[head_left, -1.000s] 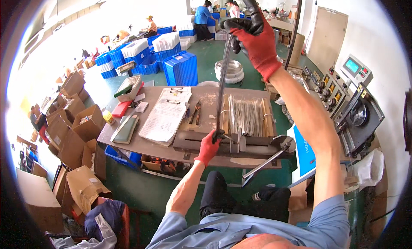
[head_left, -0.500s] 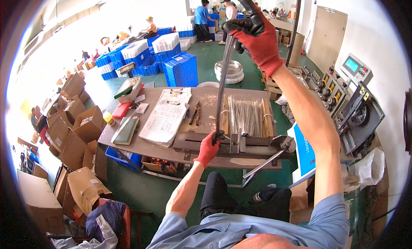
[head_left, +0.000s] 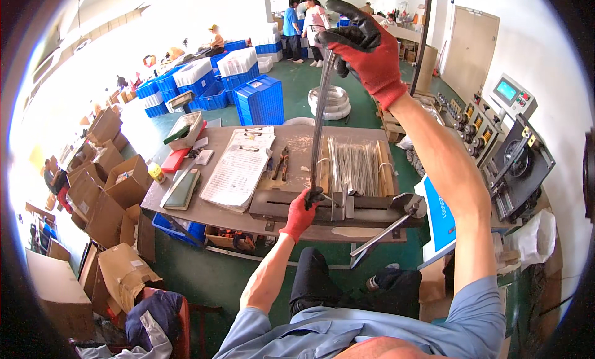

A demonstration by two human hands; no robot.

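A bundle of thin metal wires stands nearly upright over the bench. At its lower end, my left hand, in a red glove with black fingertips, is closed round it beside the slotted metal block. My right hand, gloved alike, is raised over the bundle's top. Its forefinger and thumb are stretched wide apart and its other fingers are partly hidden; the bundle's upper end meets the glove. More straight wires lie in a wooden-sided holder just behind the block.
Pliers, a clipboard with paper sheets and a notebook lie on the bench. A long metal lever juts from the block's right end. A machine with a screen stands at right, cardboard boxes at left.
My right hand has dropped slightly and shifted a little left at the bundle's top. The left hand stays about where it was. In the background, two people have moved closer together.
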